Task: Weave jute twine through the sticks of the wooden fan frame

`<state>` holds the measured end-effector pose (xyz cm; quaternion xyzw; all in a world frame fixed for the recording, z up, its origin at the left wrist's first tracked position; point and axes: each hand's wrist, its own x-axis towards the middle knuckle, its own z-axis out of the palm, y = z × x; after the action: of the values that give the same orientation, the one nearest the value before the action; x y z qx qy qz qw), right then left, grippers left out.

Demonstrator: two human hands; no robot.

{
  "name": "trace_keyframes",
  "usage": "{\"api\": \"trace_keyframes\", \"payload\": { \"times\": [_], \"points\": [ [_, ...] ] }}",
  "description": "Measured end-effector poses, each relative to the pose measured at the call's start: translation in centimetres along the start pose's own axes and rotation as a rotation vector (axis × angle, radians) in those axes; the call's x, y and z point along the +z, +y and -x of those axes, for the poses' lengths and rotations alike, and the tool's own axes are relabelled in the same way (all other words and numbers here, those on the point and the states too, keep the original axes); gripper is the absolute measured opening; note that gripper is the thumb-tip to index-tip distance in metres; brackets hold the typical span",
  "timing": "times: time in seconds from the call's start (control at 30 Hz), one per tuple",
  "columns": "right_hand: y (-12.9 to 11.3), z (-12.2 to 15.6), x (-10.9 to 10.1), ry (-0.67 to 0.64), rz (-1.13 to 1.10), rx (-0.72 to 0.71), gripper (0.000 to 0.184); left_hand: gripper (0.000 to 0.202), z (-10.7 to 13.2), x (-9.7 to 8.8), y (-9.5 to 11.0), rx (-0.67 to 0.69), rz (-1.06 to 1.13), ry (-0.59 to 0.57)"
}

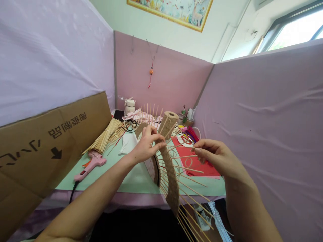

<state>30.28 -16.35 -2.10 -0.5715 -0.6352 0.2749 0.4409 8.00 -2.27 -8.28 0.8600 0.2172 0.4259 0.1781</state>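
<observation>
A round basket frame of thin wooden sticks (194, 193) stands tilted on its side, with a woven band of brown jute twine (173, 181) running around the sticks. My left hand (148, 143) is closed on the top of this band, thumb and fingers pinching it by the sticks. To the right of the stick tips, my right hand (214, 154) is closed in a pinch on a small tan bit that looks like jute twine. Its path to the band is hard to make out. Behind the basket stands a spool of jute twine (168, 122).
A pink glue gun (89, 166) and a bundle of sticks (107, 134) lie left on the green tabletop (126, 178). Cardboard (50, 148) leans at the left. Red fabric (180, 154) lies right. A white bottle (129, 106) stands at the back. Partitions enclose the table.
</observation>
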Motion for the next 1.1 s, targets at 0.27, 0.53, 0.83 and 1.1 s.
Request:
{"api": "trace_keyframes", "payload": {
  "times": [0.27,0.53,0.83,1.1],
  "points": [
    [-4.5,0.6,-0.6,-0.086,0.486,-0.261,0.022,0.022,-0.2,0.1,-0.1,-0.001,-0.004,-0.001],
    [-5.9,1.9,0.1,0.026,0.946,-0.580,0.022,0.022,-0.4,0.5,0.1,0.007,-0.015,0.021],
    [-4.6,5.5,0.8,0.070,0.938,-0.623,0.025,0.021,-0.4,0.6,-0.2,0.016,-0.011,0.024],
    [1.6,4.4,1.3,0.222,0.440,-0.262,0.016,0.021,-0.3,0.5,-0.1,0.010,-0.019,0.021]
  ]
}}
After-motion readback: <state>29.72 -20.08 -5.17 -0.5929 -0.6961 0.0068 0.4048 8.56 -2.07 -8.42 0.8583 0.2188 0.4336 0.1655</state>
